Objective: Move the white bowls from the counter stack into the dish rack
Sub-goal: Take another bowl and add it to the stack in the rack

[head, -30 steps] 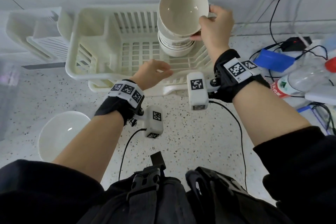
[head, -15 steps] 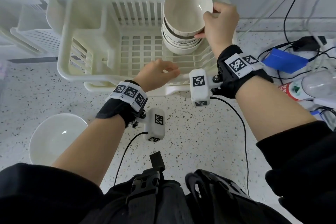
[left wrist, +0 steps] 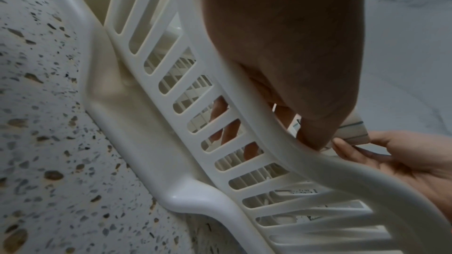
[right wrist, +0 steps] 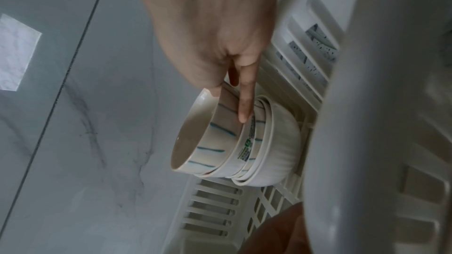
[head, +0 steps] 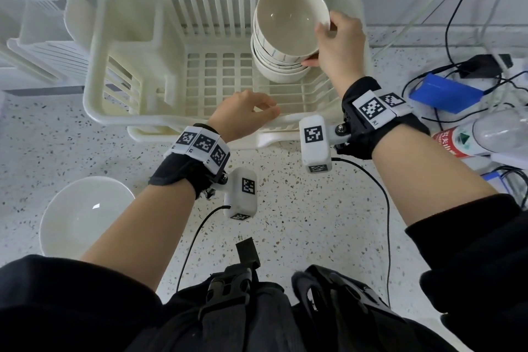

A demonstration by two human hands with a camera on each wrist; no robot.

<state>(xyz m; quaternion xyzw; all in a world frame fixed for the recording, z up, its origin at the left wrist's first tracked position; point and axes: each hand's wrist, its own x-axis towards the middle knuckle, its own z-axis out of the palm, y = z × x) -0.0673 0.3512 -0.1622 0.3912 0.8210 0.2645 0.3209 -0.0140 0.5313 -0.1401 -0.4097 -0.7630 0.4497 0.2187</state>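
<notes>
Your right hand grips the top bowl of a nested stack of bowls inside the dish rack. The thumb is hooked over the rim at about 3 o'clock on the bowl, and the fingers run down its outer wall. In the right wrist view that bowl shows thin blue stripes and sits tilted in the bowls below it; the lowest one is plain white, and one in between carries a printed label. The stack occupies the 1 o'clock corner of the rack, close to its far slatted wall.

Your left hand rests on the rack's near rim at roughly 6 o'clock. In the left wrist view the palm lies over the rim and the fingers curl down inside, visible through the side slots, so this hand grips the rack.

One more white bowl stands upright on the speckled counter at 8 o'clock from the rack, well apart from it and beside your left forearm.

At 3 o'clock of the rack lie a blue box, black cables and a clear plastic bottle with a red label. At 9 o'clock, a second white slatted tray stands against the wall.
</notes>
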